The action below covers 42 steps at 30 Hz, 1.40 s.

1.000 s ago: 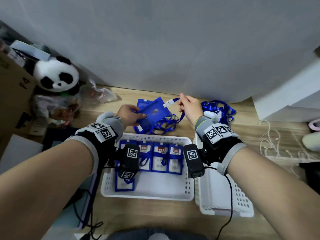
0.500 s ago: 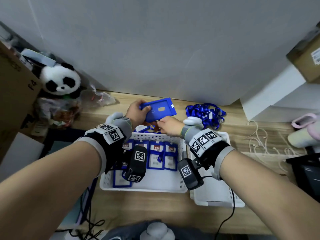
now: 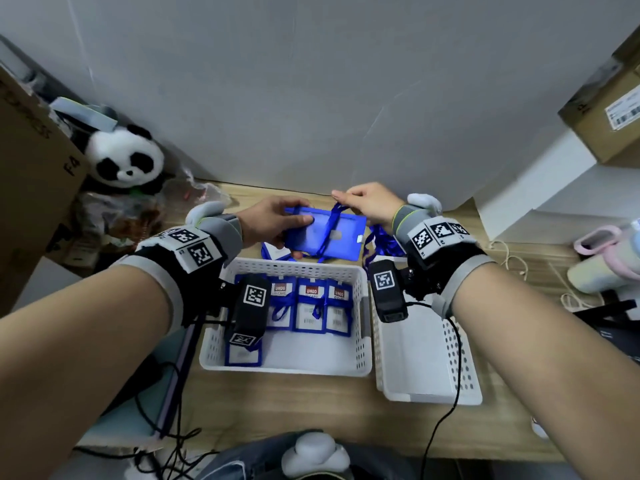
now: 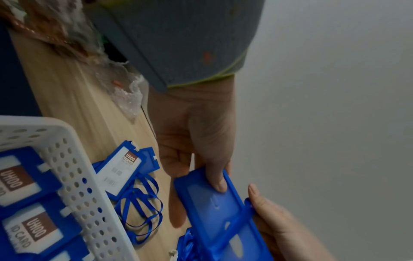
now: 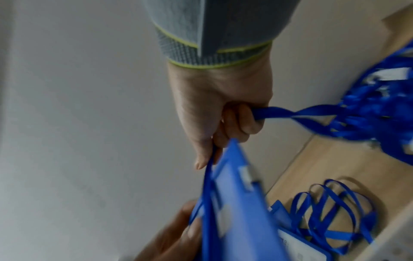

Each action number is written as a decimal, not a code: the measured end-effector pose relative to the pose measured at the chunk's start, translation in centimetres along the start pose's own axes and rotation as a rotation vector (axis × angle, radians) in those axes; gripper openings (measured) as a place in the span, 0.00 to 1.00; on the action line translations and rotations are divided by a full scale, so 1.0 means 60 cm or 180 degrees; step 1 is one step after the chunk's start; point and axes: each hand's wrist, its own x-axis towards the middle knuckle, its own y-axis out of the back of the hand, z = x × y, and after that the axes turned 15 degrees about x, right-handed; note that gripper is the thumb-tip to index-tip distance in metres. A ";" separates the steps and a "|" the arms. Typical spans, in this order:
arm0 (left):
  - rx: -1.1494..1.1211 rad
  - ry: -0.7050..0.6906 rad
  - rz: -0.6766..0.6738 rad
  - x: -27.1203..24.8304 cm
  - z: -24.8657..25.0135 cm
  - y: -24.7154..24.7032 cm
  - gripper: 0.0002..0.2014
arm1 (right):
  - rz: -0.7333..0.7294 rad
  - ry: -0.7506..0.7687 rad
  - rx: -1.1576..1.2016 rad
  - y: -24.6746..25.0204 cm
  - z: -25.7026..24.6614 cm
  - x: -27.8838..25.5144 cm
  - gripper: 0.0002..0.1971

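A blue card holder [image 3: 341,237] hangs flat above the table behind the white basket. My left hand [image 3: 277,225] grips its left end, thumb on top and fingers beneath; in the left wrist view the thumb [image 4: 215,178] presses the holder [image 4: 214,211]. A blue lanyard strap [image 3: 328,230] runs across the holder's middle. My right hand [image 3: 346,197] pinches that strap at the holder's far edge. In the right wrist view the right hand [image 5: 225,121] has the strap [image 5: 299,113] through its curled fingers, trailing toward the lanyard pile.
The white basket [image 3: 287,365] holds several blue ID card holders [image 3: 313,303]. A second white basket [image 3: 433,393] stands to its right. More holders [image 4: 120,169] and a lanyard pile [image 3: 382,242] lie behind the baskets. A panda toy [image 3: 124,161] and boxes sit at the left.
My right hand went from the holder's right side, under it, then up to its far edge, bringing the strap across the holder. The left hand kept its grip and turned the holder flat.
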 end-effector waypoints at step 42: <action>-0.0089 0.0872 0.0921 -0.011 -0.037 -0.018 0.11 | 0.0127 0.0312 0.0316 -0.074 0.063 -0.039 0.19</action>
